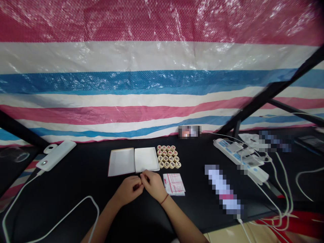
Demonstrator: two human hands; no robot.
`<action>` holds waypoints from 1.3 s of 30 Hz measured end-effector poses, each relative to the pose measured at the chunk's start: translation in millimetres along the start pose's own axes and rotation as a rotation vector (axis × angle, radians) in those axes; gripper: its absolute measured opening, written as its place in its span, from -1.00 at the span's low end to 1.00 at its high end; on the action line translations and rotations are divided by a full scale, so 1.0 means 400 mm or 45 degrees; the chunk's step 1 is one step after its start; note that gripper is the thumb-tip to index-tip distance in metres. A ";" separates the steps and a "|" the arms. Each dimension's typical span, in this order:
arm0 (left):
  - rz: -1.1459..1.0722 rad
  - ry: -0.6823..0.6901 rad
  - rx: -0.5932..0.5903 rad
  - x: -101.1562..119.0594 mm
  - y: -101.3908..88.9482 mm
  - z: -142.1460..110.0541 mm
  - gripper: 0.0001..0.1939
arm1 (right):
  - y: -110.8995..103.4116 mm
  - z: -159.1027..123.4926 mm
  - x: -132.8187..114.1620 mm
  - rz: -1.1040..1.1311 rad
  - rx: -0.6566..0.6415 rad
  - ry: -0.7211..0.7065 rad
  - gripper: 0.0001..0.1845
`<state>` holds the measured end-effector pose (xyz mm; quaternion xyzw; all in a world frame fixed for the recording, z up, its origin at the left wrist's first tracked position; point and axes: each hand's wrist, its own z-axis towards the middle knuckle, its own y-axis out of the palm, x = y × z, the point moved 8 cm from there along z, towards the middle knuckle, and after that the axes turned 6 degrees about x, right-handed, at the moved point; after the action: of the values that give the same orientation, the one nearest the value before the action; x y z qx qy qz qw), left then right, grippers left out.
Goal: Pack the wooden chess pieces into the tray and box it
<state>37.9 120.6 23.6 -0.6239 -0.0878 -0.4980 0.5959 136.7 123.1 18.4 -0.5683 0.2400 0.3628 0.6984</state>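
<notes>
My left hand (128, 190) rests on the black table with its fingers curled in, and nothing shows in the gap by its thumb. Touching it at the fingertips is my right hand (153, 184), also closed, with a thin band at the wrist and no object visible in it. Just beyond the hands lie an open box half with a white inside (122, 162) and, beside it, a second white box half (146, 159). Several round Chinese chess pieces (169, 157) with red and black characters stand in neat rows to their right. A folded paper sheet with red lines (174, 184) lies near my right wrist.
A white power strip (240, 160) with plugs and cables is at the right. Nearby lies a blurred-out device (224, 190) on a cable. At the left, a white device (57, 156) trails a white cord (88, 199). Striped plastic sheeting (141, 101) hangs behind the table.
</notes>
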 end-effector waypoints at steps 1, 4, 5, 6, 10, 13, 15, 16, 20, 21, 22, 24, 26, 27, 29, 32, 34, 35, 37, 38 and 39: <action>-0.003 -0.003 -0.001 -0.001 0.000 0.000 -0.72 | 0.000 0.000 0.000 -0.001 0.000 0.000 -0.73; -0.011 -0.015 -0.011 -0.002 0.003 -0.001 -0.72 | 0.000 0.000 0.001 -0.006 0.000 0.002 -0.74; -0.011 -0.017 -0.013 -0.003 0.003 -0.002 -0.72 | 0.000 0.000 0.002 -0.007 0.001 0.004 -0.74; -0.010 -0.019 -0.012 -0.003 0.003 -0.002 -0.72 | 0.000 0.000 0.002 -0.006 0.001 0.006 -0.73; -0.007 -0.022 -0.011 -0.004 0.003 -0.001 -0.71 | 0.001 0.000 0.000 0.002 -0.002 0.003 -0.73; -0.007 -0.035 -0.023 -0.006 0.004 0.000 -0.71 | 0.000 0.000 0.000 0.002 0.002 0.004 -0.73; -0.011 -0.044 -0.032 -0.008 0.005 0.000 -0.71 | -0.002 0.000 0.000 0.002 0.006 0.007 -0.72; -0.014 -0.047 -0.035 -0.008 0.006 -0.001 -0.71 | -0.002 0.000 0.000 0.003 0.008 0.007 -0.72; -0.011 -0.053 -0.038 -0.010 0.006 -0.002 -0.72 | -0.003 0.000 0.001 0.001 0.009 0.001 -0.72; -0.009 -0.053 -0.038 -0.009 0.006 -0.002 -0.72 | -0.002 0.000 0.002 0.000 0.010 0.000 -0.72; -0.009 -0.052 -0.039 -0.009 0.006 -0.001 -0.72 | -0.002 0.000 0.002 -0.001 0.013 -0.001 -0.72; -0.013 -0.047 -0.036 -0.007 0.005 -0.001 -0.72 | -0.002 0.001 0.003 -0.002 0.019 0.002 -0.72; -0.021 -0.043 -0.033 -0.005 0.004 0.000 -0.72 | -0.001 0.001 0.003 -0.002 0.019 0.002 -0.72; -0.026 -0.044 -0.031 -0.005 0.003 0.000 -0.72 | 0.000 0.001 0.003 0.000 0.018 0.001 -0.72; -0.031 -0.047 -0.032 -0.005 0.004 0.000 -0.72 | 0.001 0.000 0.002 0.004 0.014 0.000 -0.72; -0.031 -0.045 -0.034 -0.007 0.005 0.000 -0.72 | 0.001 -0.001 0.002 0.006 0.010 0.008 -0.72; -0.031 -0.046 -0.036 -0.008 0.006 0.000 -0.72 | 0.000 0.000 0.002 0.004 0.006 0.015 -0.71; -0.030 -0.047 -0.036 -0.009 0.006 0.000 -0.72 | 0.000 0.000 0.002 0.003 0.005 0.017 -0.72; -0.029 -0.048 -0.036 -0.010 0.007 0.001 -0.72 | -0.001 0.001 0.002 0.000 0.008 0.016 -0.72; -0.028 -0.046 -0.035 -0.009 0.007 0.001 -0.72 | -0.001 0.001 0.002 -0.002 0.008 0.014 -0.73; -0.029 -0.043 -0.034 -0.009 0.006 0.001 -0.72 | -0.002 0.001 0.002 -0.004 0.009 0.013 -0.73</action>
<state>38.2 122.0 19.6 -0.6391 -0.0983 -0.4950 0.5803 137.6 123.6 18.3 -0.5680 0.2440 0.3580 0.6998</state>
